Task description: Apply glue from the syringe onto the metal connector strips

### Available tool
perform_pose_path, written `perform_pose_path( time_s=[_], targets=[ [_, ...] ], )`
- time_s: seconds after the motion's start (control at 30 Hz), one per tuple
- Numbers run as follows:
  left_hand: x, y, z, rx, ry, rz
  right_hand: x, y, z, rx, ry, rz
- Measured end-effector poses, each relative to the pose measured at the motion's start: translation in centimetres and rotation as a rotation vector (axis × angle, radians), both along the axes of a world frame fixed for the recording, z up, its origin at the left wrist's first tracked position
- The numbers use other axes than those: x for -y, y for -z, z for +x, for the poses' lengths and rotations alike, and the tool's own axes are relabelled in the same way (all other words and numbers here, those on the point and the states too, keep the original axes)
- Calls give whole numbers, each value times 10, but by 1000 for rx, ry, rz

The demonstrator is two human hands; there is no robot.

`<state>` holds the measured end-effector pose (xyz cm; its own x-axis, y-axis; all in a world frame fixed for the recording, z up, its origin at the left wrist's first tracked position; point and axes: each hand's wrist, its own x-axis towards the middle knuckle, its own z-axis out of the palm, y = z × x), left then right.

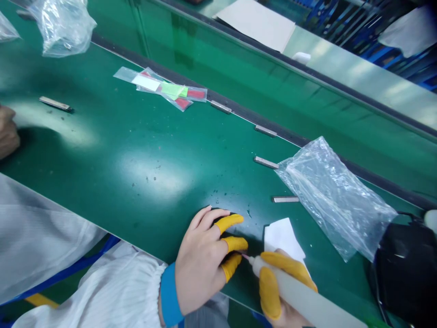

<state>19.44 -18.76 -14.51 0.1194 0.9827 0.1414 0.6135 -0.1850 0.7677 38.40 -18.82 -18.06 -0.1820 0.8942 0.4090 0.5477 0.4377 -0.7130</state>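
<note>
The person's left hand rests low on the green tabletop, its fingers curled inward and capped with 3 yellow finger cots. They seem pinched around something small against the surface, but the hand hides it, so I cannot tell what it grasps. The right hand, also in yellow cots, is clenched around a pale dispensing tube that slants up from the lower right. The tube's fine nozzle points straight at the left fingertips and all but touches them.

Just behind the 2 hands lies a small white paper, partly under the right hand. Beyond it a crumpled clear plastic bag sits on the tabletop, and 4 small metal strips are strung along the far edge; one metal strip lies just beside the bag. Farther left are clear sleeves with red and green labels, another metal piece, and a second plastic bag at the top left corner. Another person's hand shows at the left edge. A black object sits at the right edge.
</note>
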Motion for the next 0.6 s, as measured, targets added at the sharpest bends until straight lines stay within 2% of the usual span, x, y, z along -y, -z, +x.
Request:
perform_pose_path(
  time_s=[0.1,0.6],
  targets=[
    [1,0,0,-1,-2,7,-3,-4,-6,-5,-28,113],
    [2,1,0,-11,-11,19,-6,-10,-12,-51,-13,127]
  ],
)
